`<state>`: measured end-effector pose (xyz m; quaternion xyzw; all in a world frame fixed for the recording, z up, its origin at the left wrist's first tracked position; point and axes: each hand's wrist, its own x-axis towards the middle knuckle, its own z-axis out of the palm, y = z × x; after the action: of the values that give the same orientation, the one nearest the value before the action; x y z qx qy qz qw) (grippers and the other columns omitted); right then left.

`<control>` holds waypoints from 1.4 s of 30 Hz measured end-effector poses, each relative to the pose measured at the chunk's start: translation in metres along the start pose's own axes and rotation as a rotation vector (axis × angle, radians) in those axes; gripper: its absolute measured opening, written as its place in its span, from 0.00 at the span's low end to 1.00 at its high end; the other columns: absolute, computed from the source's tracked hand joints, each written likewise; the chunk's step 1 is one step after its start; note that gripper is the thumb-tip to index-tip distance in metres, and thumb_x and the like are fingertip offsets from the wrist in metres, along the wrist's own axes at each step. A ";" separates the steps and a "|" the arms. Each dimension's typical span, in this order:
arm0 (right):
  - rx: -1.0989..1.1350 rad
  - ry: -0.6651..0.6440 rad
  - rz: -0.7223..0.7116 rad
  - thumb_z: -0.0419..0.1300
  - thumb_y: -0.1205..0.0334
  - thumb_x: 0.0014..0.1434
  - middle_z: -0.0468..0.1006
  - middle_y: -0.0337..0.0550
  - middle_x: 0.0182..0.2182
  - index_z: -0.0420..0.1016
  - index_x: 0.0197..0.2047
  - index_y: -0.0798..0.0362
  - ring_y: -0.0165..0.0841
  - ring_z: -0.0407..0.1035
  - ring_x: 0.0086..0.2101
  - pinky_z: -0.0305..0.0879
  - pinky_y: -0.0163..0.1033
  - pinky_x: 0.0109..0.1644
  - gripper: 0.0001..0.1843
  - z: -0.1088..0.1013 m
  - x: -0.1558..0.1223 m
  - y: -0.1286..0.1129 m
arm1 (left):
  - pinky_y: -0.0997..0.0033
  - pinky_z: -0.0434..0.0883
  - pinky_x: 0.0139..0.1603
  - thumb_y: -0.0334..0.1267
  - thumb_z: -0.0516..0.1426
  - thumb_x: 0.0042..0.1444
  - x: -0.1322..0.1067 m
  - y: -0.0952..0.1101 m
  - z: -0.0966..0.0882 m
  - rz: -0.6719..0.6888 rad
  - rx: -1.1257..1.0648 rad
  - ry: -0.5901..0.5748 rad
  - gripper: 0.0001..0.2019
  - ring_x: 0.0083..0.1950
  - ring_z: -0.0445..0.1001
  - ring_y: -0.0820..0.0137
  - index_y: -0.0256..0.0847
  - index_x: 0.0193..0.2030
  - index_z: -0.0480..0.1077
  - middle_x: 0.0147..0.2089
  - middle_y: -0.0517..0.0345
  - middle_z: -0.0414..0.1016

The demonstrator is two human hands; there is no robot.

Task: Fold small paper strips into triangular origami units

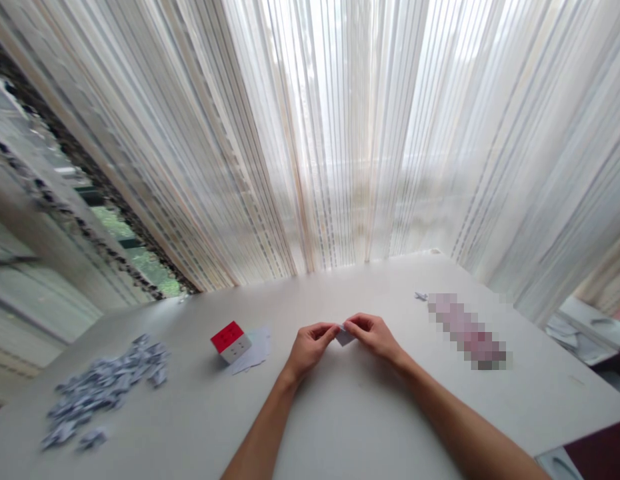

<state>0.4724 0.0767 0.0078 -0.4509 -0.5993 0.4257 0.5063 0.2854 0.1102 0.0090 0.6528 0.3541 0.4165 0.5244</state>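
Between my two hands, over the middle of the white table, is a small piece of pale paper. My left hand pinches its left corner with thumb and fingertips. The right corner sits in the pinch of my right hand. Whether the paper has folds in it is too small to tell. To the left of my left hand, a puzzle cube with a red top and a white side rests on several loose sheets of paper.
A heap of small folded paper pieces covers the table's left side, with one piece apart in front. At the right lie a small folded paper piece and a blurred-out pinkish object. Sheer curtains hang along the back edge.
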 end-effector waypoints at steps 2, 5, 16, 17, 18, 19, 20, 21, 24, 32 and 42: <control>0.011 -0.031 0.014 0.60 0.49 0.57 0.79 0.43 0.31 0.78 0.36 0.57 0.33 0.71 0.31 0.65 0.36 0.36 0.18 -0.001 0.000 -0.002 | 0.70 0.72 0.40 0.45 0.63 0.52 0.000 0.002 -0.002 -0.022 -0.037 -0.039 0.18 0.38 0.77 0.64 0.37 0.46 0.77 0.37 0.50 0.81; 0.010 -0.047 0.038 0.60 0.48 0.56 0.79 0.42 0.30 0.78 0.36 0.57 0.32 0.70 0.30 0.64 0.35 0.35 0.19 -0.002 0.000 -0.003 | 0.72 0.71 0.36 0.45 0.63 0.52 -0.002 0.004 -0.005 -0.037 -0.066 -0.082 0.20 0.35 0.76 0.67 0.37 0.50 0.74 0.36 0.51 0.81; -0.002 -0.040 0.038 0.60 0.47 0.56 0.78 0.42 0.28 0.77 0.35 0.56 0.32 0.69 0.29 0.65 0.35 0.33 0.18 0.001 0.001 0.004 | 0.72 0.70 0.38 0.44 0.61 0.55 -0.004 0.010 -0.001 0.059 0.057 -0.075 0.12 0.34 0.74 0.69 0.36 0.35 0.76 0.31 0.55 0.77; -0.006 -0.035 0.033 0.60 0.47 0.56 0.78 0.42 0.29 0.77 0.36 0.56 0.32 0.70 0.29 0.65 0.35 0.34 0.19 0.002 0.001 0.004 | 0.72 0.71 0.38 0.44 0.61 0.54 -0.003 0.009 -0.001 0.057 0.065 -0.060 0.12 0.34 0.74 0.69 0.36 0.34 0.76 0.32 0.54 0.78; -0.011 -0.032 0.028 0.60 0.47 0.56 0.79 0.42 0.29 0.78 0.36 0.56 0.32 0.70 0.29 0.65 0.35 0.34 0.19 0.002 0.001 0.005 | 0.72 0.71 0.38 0.45 0.61 0.54 -0.003 0.009 -0.001 0.052 0.070 -0.046 0.12 0.35 0.74 0.68 0.36 0.34 0.76 0.32 0.54 0.78; -0.016 -0.030 0.025 0.60 0.47 0.56 0.79 0.42 0.29 0.78 0.36 0.56 0.32 0.70 0.29 0.65 0.35 0.34 0.19 0.002 0.001 0.005 | 0.72 0.71 0.38 0.45 0.61 0.53 -0.003 0.008 0.000 0.046 0.070 -0.035 0.12 0.35 0.75 0.68 0.36 0.35 0.77 0.33 0.54 0.79; -0.020 -0.029 0.022 0.60 0.47 0.56 0.78 0.42 0.29 0.78 0.36 0.56 0.32 0.70 0.29 0.65 0.35 0.33 0.19 0.002 0.001 0.005 | 0.72 0.71 0.38 0.45 0.62 0.53 -0.003 0.007 0.000 0.042 0.069 -0.026 0.12 0.35 0.75 0.67 0.36 0.35 0.77 0.33 0.54 0.79; -0.021 -0.032 0.020 0.60 0.48 0.57 0.78 0.42 0.29 0.78 0.36 0.56 0.32 0.70 0.29 0.65 0.35 0.33 0.18 0.002 0.001 0.005 | 0.72 0.72 0.38 0.45 0.62 0.52 -0.002 0.006 0.000 0.039 0.068 -0.018 0.13 0.35 0.76 0.67 0.36 0.35 0.77 0.33 0.53 0.79; -0.017 -0.040 0.009 0.59 0.48 0.57 0.79 0.42 0.29 0.78 0.36 0.57 0.32 0.70 0.30 0.65 0.35 0.34 0.18 0.002 0.000 0.003 | 0.71 0.72 0.38 0.46 0.62 0.52 -0.002 0.004 0.001 0.038 0.071 0.004 0.13 0.35 0.76 0.66 0.36 0.35 0.77 0.34 0.53 0.80; -0.070 -0.060 0.000 0.58 0.47 0.58 0.80 0.43 0.32 0.79 0.37 0.56 0.35 0.72 0.32 0.67 0.36 0.36 0.20 -0.001 -0.003 -0.003 | 0.68 0.74 0.41 0.46 0.63 0.50 -0.002 0.003 0.000 0.036 0.070 0.020 0.14 0.38 0.78 0.64 0.36 0.36 0.77 0.36 0.51 0.81; -0.084 0.068 -0.059 0.58 0.47 0.58 0.80 0.45 0.32 0.78 0.37 0.55 0.36 0.73 0.34 0.69 0.39 0.39 0.18 0.000 -0.003 0.004 | 0.68 0.74 0.40 0.48 0.62 0.52 -0.001 0.003 0.007 -0.013 0.060 -0.020 0.16 0.35 0.78 0.65 0.35 0.38 0.77 0.34 0.50 0.80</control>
<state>0.4734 0.0751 0.0034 -0.4681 -0.6119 0.3696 0.5195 0.2914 0.1065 0.0108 0.6701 0.3654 0.3959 0.5106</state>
